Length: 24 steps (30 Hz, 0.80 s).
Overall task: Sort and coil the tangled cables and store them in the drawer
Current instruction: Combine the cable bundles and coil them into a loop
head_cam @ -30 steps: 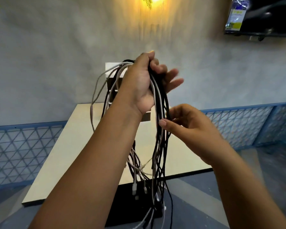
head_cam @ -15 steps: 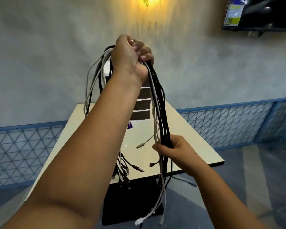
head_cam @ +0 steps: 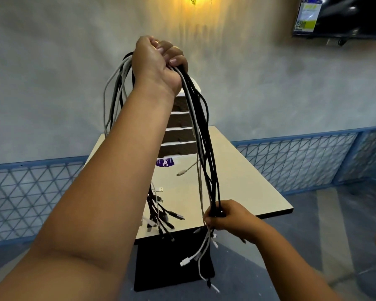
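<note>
My left hand (head_cam: 159, 61) is raised high and closed around the top of a bundle of black and white cables (head_cam: 202, 135). The strands drape over my fist and hang down on both sides of my forearm. Lower down, my right hand (head_cam: 228, 218) is closed around the right-hand strands, near the table's front edge. Loose plug ends (head_cam: 186, 261) dangle below that hand. Other plug ends (head_cam: 163, 216) hang behind my left forearm over the table. A small drawer unit (head_cam: 180, 135) with several stacked drawers stands at the back of the table, partly hidden by my arm.
The beige table (head_cam: 243, 183) stands on a black base (head_cam: 161, 268). A purple label (head_cam: 164, 162) lies in front of the drawer unit. Blue lattice fencing (head_cam: 291, 157) runs along the grey wall. A screen (head_cam: 343, 16) hangs top right.
My left hand has lifted the bundle higher and closed into a fist. My right hand has slid down the strands from near the top to near the plug ends.
</note>
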Motion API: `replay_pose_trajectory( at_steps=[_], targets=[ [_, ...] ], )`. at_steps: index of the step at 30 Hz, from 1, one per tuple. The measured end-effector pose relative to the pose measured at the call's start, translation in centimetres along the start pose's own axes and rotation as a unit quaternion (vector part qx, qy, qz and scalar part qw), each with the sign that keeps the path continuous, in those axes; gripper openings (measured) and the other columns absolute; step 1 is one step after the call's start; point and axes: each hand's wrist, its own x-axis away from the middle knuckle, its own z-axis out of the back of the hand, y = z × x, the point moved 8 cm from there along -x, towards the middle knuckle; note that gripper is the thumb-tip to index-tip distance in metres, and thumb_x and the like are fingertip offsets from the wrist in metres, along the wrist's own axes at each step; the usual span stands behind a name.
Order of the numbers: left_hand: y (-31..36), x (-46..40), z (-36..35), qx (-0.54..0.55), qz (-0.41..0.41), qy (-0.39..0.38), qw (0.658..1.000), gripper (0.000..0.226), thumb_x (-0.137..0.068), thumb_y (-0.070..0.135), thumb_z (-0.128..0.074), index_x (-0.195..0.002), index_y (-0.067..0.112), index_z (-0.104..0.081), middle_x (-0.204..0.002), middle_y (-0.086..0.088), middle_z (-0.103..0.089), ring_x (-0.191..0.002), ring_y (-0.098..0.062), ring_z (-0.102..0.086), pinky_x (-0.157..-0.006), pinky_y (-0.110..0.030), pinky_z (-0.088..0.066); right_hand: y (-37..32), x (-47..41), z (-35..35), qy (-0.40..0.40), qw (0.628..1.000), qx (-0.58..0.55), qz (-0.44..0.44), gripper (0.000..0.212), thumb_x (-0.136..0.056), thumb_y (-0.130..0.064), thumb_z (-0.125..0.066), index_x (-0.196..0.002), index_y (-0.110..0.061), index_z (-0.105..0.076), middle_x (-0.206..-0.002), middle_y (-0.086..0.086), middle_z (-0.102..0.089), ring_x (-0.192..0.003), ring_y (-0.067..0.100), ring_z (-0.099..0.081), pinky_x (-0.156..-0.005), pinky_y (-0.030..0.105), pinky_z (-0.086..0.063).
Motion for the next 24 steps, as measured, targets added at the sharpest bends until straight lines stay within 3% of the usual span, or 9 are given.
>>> replay_pose_trajectory(
  at_steps=[5, 7, 9, 12, 14, 16, 18, 21, 24],
  targets=[
    [0.6, -0.3, 0.5, -0.018, -0.015, 0.014, 1.000, 0.028, -0.079, 0.005, -0.033, -0.056, 0.020, -0.030, -0.041, 0.006, -0.028, -0.032, -0.010, -0.022, -0.033, -0.014, -0.021, 1.7, 0.3, 0.3, 0.019, 0.996, -0.090, -0.016, 0.010, -0.080, -0.016, -0.079, -0.090, -0.016, -0.076, -0.092, 0.005, -0.075, -0.091, 0.019, -0.071, -0.086, 0.038, -0.058],
    [0.7, -0.2, 0.7, -0.028, -0.022, 0.021, 0.999, 0.020, -0.067, 0.004, -0.035, -0.056, 0.020, -0.030, -0.041, 0.006, -0.028, -0.032, -0.010, -0.022, -0.033, -0.014, -0.020, 2.2, 0.1, 0.5, 0.034, 0.999, -0.015, -0.012, 0.017, -0.078, -0.036, -0.081, -0.092, -0.027, -0.076, -0.104, -0.005, -0.070, -0.100, 0.010, -0.066, -0.094, 0.036, -0.053],
    [0.6, -0.2, 1.0, -0.028, -0.025, 0.023, 0.999, 0.018, -0.063, 0.005, -0.036, -0.056, 0.020, -0.030, -0.040, 0.006, -0.027, -0.032, -0.010, -0.022, -0.032, -0.015, -0.020, 2.4, 0.0, 0.6, 0.030, 0.994, 0.103, -0.011, 0.024, -0.080, -0.050, -0.075, -0.097, -0.033, -0.074, -0.113, -0.010, -0.058, -0.103, 0.006, -0.058, -0.091, 0.029, -0.049],
    [0.6, -0.2, 1.4, -0.008, -0.023, 0.026, 0.999, 0.018, -0.063, 0.004, -0.036, -0.054, 0.019, -0.029, -0.040, 0.006, -0.028, -0.032, -0.010, -0.023, -0.033, -0.014, -0.021, 2.1, 0.3, 1.7, 0.041, 0.987, 0.154, -0.032, 0.022, -0.085, -0.045, -0.071, -0.095, -0.025, -0.071, -0.105, -0.005, -0.056, -0.092, 0.009, -0.058, -0.078, 0.026, -0.050],
    [0.8, -0.3, 1.5, 0.009, -0.023, 0.026, 0.999, 0.019, -0.064, 0.004, -0.035, -0.052, 0.017, -0.030, -0.041, 0.005, -0.028, -0.032, -0.010, -0.023, -0.033, -0.013, -0.021, 1.4, 1.0, 2.1, 0.029, 0.998, 0.044, -0.032, 0.009, -0.089, -0.027, -0.071, -0.097, -0.025, -0.073, -0.106, 0.005, -0.065, -0.095, 0.020, -0.065, -0.082, 0.034, -0.053],
    [1.1, -0.3, 1.4, 0.020, -0.021, 0.023, 0.999, 0.022, -0.064, 0.004, -0.034, -0.045, 0.015, -0.031, -0.041, 0.006, -0.027, -0.031, -0.010, -0.023, -0.033, -0.013, -0.021, 0.1, 1.6, 2.8, 0.021, 0.995, -0.101, -0.003, 0.021, -0.090, -0.007, -0.067, -0.104, -0.020, -0.075, -0.107, 0.009, -0.072, -0.099, 0.023, -0.067, -0.089, 0.033, -0.052],
    [1.4, -0.5, 1.3, 0.028, -0.015, 0.023, 0.999, 0.028, -0.065, 0.004, -0.033, -0.039, 0.014, -0.032, -0.039, 0.006, -0.027, -0.030, -0.010, -0.024, -0.033, -0.013, -0.021, -0.6, 1.9, 3.9, 0.045, 0.987, -0.156, 0.014, 0.022, -0.089, -0.001, -0.066, -0.104, -0.015, -0.074, -0.101, 0.007, -0.076, -0.095, 0.020, -0.069, -0.093, 0.037, -0.053],
    [1.5, -0.6, 1.5, 0.023, -0.015, 0.032, 0.999, 0.029, -0.066, 0.005, -0.034, -0.038, 0.013, -0.032, -0.039, 0.006, -0.028, -0.031, -0.010, -0.024, -0.034, -0.013, -0.021, -0.2, 0.9, 5.4, 0.114, 0.993, 0.008, -0.003, 0.004, -0.090, -0.018, -0.068, -0.094, -0.017, -0.069, -0.088, 0.012, -0.073, -0.082, 0.031, -0.068, -0.081, 0.047, -0.056],
    [1.2, -0.6, 1.7, 0.029, -0.013, 0.034, 0.999, 0.028, -0.065, 0.004, -0.035, -0.038, 0.014, -0.031, -0.039, 0.005, -0.028, -0.031, -0.010, -0.025, -0.034, -0.013, -0.021, 0.7, 0.7, 5.5, 0.130, 0.986, 0.094, -0.052, 0.011, -0.087, -0.023, -0.064, -0.087, -0.012, -0.061, -0.085, 0.016, -0.070, -0.083, 0.037, -0.067, -0.075, 0.049, -0.056]
  ],
)
